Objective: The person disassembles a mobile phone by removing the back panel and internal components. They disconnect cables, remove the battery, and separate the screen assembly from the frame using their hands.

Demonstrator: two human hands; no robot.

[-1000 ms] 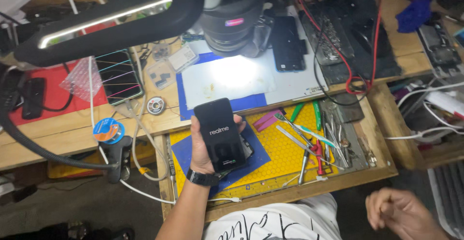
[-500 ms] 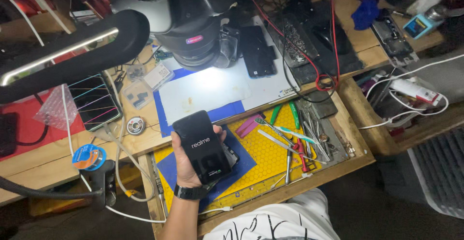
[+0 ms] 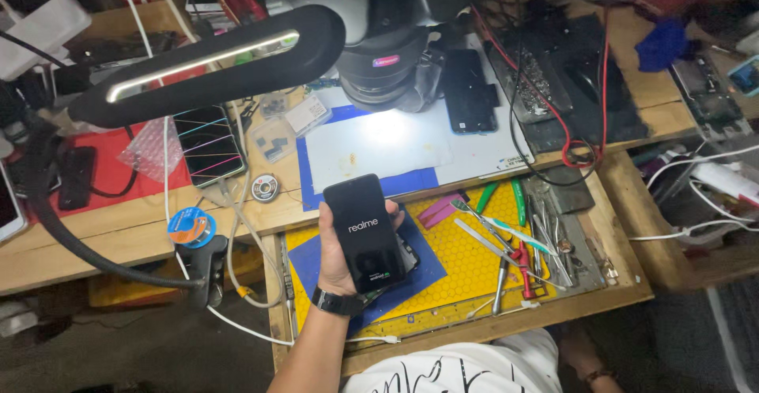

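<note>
While gripped by left hand (image 3: 338, 244), phone (image 3: 364, 232) upright (top tilted left)

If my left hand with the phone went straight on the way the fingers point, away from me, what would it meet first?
Probably the blue mat at the bench's front edge, then the lit white pad under the microscope. The left hand holds the phone above the yellow mat, so height is unclear and it might pass over both.
</note>
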